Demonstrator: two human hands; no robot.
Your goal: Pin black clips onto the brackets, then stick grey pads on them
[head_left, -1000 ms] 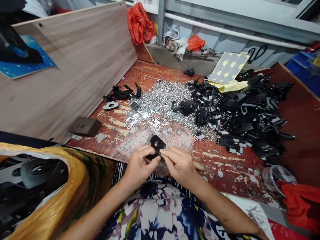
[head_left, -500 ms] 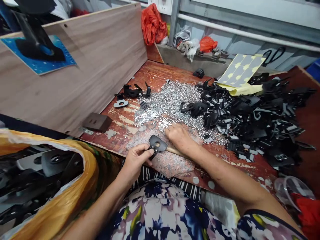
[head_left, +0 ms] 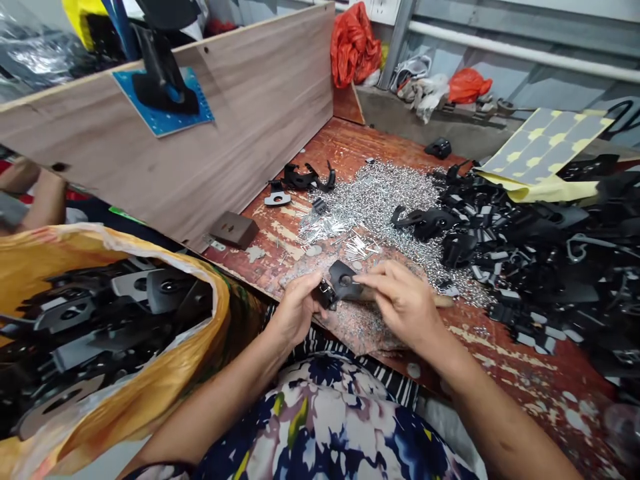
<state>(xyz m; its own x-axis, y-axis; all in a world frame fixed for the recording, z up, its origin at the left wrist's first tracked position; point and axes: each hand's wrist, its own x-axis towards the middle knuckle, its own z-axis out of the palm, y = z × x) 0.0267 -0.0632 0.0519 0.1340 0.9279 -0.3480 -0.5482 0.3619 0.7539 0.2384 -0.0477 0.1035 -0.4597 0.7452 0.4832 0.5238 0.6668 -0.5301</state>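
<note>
My left hand (head_left: 301, 301) is closed around a black plastic part (head_left: 343, 277) with a flat plate and an oval hole. It holds the part above a speckled stone slab (head_left: 357, 327). My right hand (head_left: 406, 300) is pinched at the part's right edge, on a thin metal pin (head_left: 356, 279) that shows only a little. A wooden handle (head_left: 443, 301) lies on the slab behind my right hand; its other end is hidden. Just beyond both hands, loose silver pins (head_left: 361, 245) lie scattered at the near edge of a heap of small metal pieces (head_left: 385, 193).
Black plastic parts (head_left: 530, 253) are piled at the right, with a sticker sheet (head_left: 547, 150) over them. A brown block (head_left: 234, 230) sits by the wooden partition (head_left: 250, 100). At the left, a yellow sack (head_left: 220, 293) holds more parts. Another person's arm (head_left: 45, 200) shows beyond it.
My right hand has come back from the loose pins to the black plastic part, now with a pin in its fingers. My left hand has turned the part. The view has swung left.
</note>
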